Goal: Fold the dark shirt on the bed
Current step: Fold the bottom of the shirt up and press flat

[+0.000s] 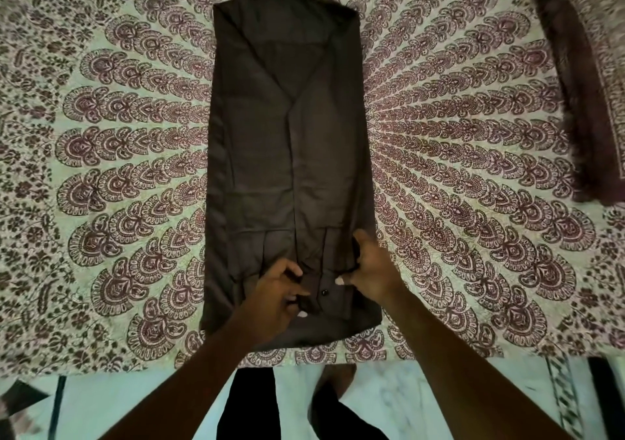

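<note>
Your left hand (275,292) and right hand (370,267) cover part of the near end of the dark shirt (287,128), so you cannot see how the layers lie under your palms. The dark cloth swallows most creases, and the collar at the far end is hard to make out. Your left hand's fingers curl round bunched cloth beside a cuff (329,304) with one small button (323,292). Your right hand pinches a fold just right of that cuff. The shirt lies flat in the middle of the patterned bed (118,169), folded into a long narrow strip running away from you, with its near edge close to the bed's near edge. A pillow (581,101) at the far right is blurred and cut off by the frame, well apart from the shirt. The patterned cover stretches wide on both sides of the shirt, and pale floor (389,399) shows below the bed's edge.
</note>
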`<action>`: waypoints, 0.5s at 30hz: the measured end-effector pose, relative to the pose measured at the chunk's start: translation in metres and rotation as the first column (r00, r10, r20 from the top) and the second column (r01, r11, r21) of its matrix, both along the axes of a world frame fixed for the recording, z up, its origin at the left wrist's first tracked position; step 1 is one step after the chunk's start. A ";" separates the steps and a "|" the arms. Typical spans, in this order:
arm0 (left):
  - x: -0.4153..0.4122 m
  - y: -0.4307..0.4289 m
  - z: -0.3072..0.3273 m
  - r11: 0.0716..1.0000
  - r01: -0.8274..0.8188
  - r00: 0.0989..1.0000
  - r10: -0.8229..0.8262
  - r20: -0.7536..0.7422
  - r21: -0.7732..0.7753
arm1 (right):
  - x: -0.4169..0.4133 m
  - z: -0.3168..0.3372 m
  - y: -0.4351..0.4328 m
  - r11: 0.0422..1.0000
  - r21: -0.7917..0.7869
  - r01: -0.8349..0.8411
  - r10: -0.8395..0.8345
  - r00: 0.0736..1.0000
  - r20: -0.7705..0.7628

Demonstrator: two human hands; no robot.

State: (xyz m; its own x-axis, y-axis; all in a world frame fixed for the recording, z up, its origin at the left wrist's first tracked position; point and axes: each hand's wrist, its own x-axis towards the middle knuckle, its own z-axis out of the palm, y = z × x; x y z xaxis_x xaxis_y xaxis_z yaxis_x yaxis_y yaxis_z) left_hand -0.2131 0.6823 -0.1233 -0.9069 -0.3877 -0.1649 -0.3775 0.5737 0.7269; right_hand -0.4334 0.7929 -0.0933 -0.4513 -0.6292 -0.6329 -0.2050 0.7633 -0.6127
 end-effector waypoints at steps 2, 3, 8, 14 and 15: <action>-0.004 0.001 0.005 0.995 -0.054 0.995 0.046 0.088 0.088 | 0.001 0.000 0.001 1.000 0.005 -0.015 0.015 1.000 -0.023; -0.002 0.002 0.004 0.994 -0.015 0.994 0.003 0.108 0.109 | 0.002 0.000 0.002 1.000 0.013 -0.017 0.018 0.999 -0.041; -0.009 -0.003 0.018 0.997 0.060 0.980 -0.067 0.189 0.044 | 0.005 -0.001 -0.003 0.997 0.081 0.001 0.008 0.994 -0.113; -0.059 -0.036 0.027 0.931 0.000 0.997 0.030 0.075 -0.365 | -0.004 0.006 -0.015 0.998 0.067 -0.007 0.037 0.891 -0.453; -0.071 -0.045 0.028 0.919 0.003 0.990 0.054 0.132 -0.395 | -0.010 0.006 -0.020 0.998 0.049 -0.050 0.068 0.845 -0.531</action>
